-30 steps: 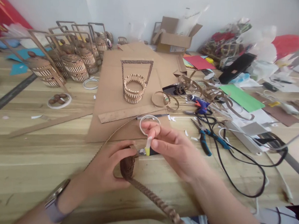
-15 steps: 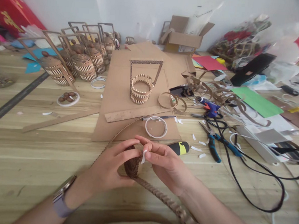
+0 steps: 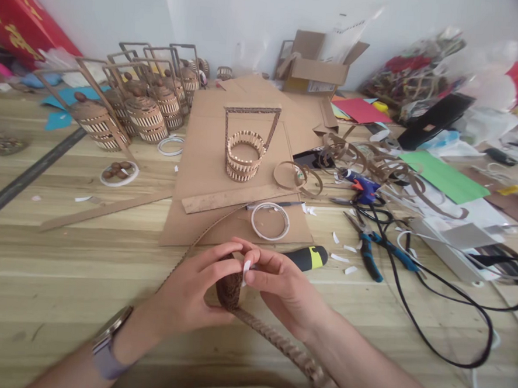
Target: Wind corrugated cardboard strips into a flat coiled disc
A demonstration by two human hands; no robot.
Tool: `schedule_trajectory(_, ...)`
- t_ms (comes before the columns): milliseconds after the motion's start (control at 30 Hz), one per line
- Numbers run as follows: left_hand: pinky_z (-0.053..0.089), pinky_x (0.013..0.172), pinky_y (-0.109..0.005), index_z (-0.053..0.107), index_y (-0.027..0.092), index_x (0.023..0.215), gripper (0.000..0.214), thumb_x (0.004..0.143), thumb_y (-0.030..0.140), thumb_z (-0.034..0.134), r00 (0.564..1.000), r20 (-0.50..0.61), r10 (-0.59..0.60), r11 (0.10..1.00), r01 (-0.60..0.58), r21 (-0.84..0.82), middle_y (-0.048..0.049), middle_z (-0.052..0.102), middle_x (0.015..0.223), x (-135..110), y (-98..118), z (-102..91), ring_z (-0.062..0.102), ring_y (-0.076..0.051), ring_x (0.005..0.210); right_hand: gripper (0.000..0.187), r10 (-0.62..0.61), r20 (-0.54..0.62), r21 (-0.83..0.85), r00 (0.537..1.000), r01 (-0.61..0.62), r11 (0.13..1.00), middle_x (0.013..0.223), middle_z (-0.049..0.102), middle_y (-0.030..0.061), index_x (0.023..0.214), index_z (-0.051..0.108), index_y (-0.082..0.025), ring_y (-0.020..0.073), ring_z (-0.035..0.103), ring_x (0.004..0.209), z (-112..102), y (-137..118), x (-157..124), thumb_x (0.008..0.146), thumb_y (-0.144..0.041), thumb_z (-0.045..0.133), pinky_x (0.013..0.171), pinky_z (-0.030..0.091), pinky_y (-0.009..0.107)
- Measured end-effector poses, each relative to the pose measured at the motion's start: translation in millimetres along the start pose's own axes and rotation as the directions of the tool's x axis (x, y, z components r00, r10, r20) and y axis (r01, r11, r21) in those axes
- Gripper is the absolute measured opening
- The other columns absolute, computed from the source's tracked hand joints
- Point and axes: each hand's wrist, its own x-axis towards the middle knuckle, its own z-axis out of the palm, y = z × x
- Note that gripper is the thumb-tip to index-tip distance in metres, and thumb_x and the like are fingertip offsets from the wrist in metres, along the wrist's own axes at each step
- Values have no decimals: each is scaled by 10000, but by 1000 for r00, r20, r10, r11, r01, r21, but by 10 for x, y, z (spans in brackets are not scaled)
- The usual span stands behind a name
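My left hand (image 3: 191, 292) curls its fingers around a coiled strip of brown corrugated cardboard (image 3: 230, 287) standing on the wooden table. The strip's loose tail (image 3: 293, 354) runs toward me at the lower right, and another length runs up to the cardboard sheet. My right hand (image 3: 279, 286) pinches a small white piece of tape (image 3: 246, 270) against the top of the coil. A black and yellow knife (image 3: 306, 257) lies just beyond my right hand, and a white tape ring (image 3: 270, 220) lies beyond that.
A small slatted basket with a handle (image 3: 244, 152) stands on a cardboard sheet (image 3: 208, 156); a ruler (image 3: 228, 198) lies on it. Finished baskets (image 3: 136, 113) stand at the back left. Blue pliers (image 3: 369, 253), a glue gun (image 3: 360, 185), black cables (image 3: 436, 304) and coloured paper crowd the right.
My right hand came down from near the tape ring to the coil, carrying the white piece of tape. The knife it held a second ago now lies on the table. The view shifted slightly.
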Motion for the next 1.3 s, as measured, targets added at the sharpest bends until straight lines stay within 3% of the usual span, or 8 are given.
schedule_trajectory(333,535,1021,-441,452,231,1312,670,751,238,819,1000,-6,10,1000,-10,19,-170,570,1399,2,12,19,556,-311,1308,302,-43,-50,-54,998,41,998,1300,632,56,693,686,-225,317,461,1331,-33,65,23,576,-371,922,1109,276,440)
schedule_trajectory(533,538,1006,-451,495,202,1234,652,694,216,860,998,10,-69,997,69,21,-201,547,1413,-25,11,38,575,-325,1285,248,-96,-62,-111,993,89,990,1396,572,30,747,682,-238,298,452,1340,-52,102,4,650,-355,878,1062,332,413)
schedule_trajectory(633,541,999,-456,498,189,1231,616,726,251,846,998,10,-56,998,56,24,-210,558,1391,-32,11,42,577,-329,1281,234,-109,-56,-133,992,101,986,1412,552,21,783,667,-249,287,462,1331,-68,130,6,686,-341,859,1029,358,408)
schedule_trajectory(767,557,972,-433,472,198,1246,542,811,288,782,1000,-19,-21,999,22,34,-202,571,1365,-43,12,47,610,-304,1243,206,-138,-11,-196,990,133,972,1454,512,17,833,665,-265,273,350,1423,-100,139,16,730,-323,833,1007,367,392)
schedule_trajectory(933,564,963,-424,437,211,1268,518,857,297,740,998,-51,33,999,-31,40,-194,580,1338,-35,27,45,616,-298,1234,198,-165,28,-260,986,166,951,1555,364,4,853,655,-262,278,440,1333,-111,109,10,752,-327,811,929,391,374)
schedule_trajectory(1067,574,951,-419,435,222,1270,496,870,288,722,998,-54,37,998,-34,47,-184,583,1345,-23,58,35,624,-294,1225,189,-180,41,-274,983,184,944,1499,412,14,861,643,-256,252,456,1277,-111,106,-1,751,-292,793,887,394,342)
schedule_trajectory(1233,565,975,-449,406,208,1304,498,898,281,683,995,-46,84,990,-78,121,-203,614,1317,-42,80,41,628,-299,1226,631,-149,47,-199,988,156,968,1263,553,11,1181,589,-342,190,528,1072,-130,100,28,618,-125,772,785,421,279)
schedule_trajectory(1300,568,971,-462,390,212,1319,511,900,272,677,996,-28,84,986,-79,150,-208,620,1319,-47,85,42,624,-306,1233,619,-144,55,-160,988,151,975,1169,580,8,1163,599,-333,182,535,1022,-114,103,37,605,-100,728,747,433,259)
